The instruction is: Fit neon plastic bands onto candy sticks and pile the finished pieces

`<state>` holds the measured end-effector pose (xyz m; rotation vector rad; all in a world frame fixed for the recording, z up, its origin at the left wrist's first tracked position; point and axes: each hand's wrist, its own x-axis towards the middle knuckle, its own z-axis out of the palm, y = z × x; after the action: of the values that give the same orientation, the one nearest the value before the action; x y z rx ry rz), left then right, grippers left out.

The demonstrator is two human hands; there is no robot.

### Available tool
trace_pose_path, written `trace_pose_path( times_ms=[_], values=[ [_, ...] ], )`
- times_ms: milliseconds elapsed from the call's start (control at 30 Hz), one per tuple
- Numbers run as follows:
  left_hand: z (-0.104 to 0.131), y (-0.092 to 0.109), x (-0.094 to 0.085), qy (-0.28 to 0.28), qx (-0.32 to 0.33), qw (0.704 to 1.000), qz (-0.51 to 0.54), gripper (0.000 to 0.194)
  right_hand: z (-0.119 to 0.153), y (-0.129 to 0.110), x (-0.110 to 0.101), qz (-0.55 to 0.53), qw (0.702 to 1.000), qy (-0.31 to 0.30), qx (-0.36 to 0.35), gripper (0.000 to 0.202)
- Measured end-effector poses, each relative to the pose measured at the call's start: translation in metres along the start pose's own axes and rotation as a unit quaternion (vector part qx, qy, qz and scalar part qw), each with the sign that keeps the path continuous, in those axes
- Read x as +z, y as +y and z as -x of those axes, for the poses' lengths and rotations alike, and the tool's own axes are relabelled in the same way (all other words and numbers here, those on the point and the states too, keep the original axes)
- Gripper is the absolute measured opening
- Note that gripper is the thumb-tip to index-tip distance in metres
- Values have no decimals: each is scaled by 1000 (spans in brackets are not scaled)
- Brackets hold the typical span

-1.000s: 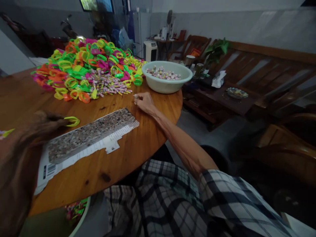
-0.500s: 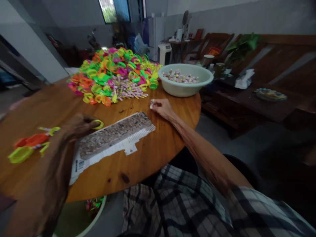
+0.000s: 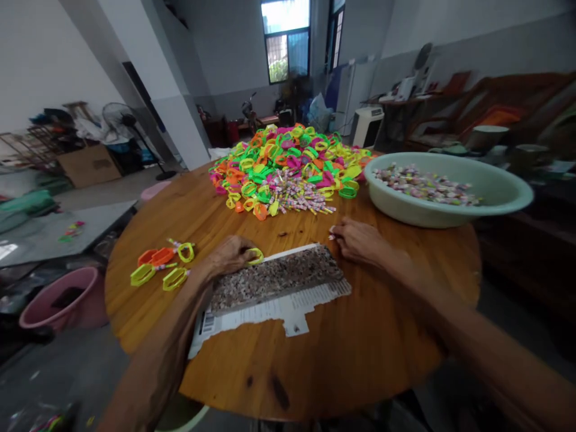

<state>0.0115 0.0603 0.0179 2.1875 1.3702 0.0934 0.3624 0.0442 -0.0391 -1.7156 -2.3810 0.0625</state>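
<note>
Over the table (image 3: pixel 382 336), forearms (image 3: pixel 168 324) converge, left grip (image 3: pixel 249 254) pinching ring (image 3: pixel 257 257), right grip (image 3: pixel 335 234) pale piece (image 3: pixel 332 233).

Speckled stone-look slab (image 3: pixel 276 279) on torn paper (image 3: pixel 261 311); wooden table (image 3: pixel 360 336), smooth, faintly glossy.

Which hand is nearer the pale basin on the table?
Right. Right hand is just front-left of the basin; left hand is farther left, at the far edge of the stone slab.

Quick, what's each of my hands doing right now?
Left hand: closed on a yellow plastic ring.
Right hand: fingers pinched on a small pale piece, too blurred to identify.
</note>
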Motion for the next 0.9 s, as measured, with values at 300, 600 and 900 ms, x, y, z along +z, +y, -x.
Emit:
trace_pose_path(
  times_ms=[300,600,900],
  values=[
    [12,23,-2,33,70,995,-63,29,-16,-9,-11,19,997,-46,-57,24],
    [9,29,13,17,83,986,-144,27,4,-103,-15,-187,955,-3,-231,18],
    [9,33,15,24,90,981,-169,28,5,-102,1,-216,945,50,-242,14]
  ],
)
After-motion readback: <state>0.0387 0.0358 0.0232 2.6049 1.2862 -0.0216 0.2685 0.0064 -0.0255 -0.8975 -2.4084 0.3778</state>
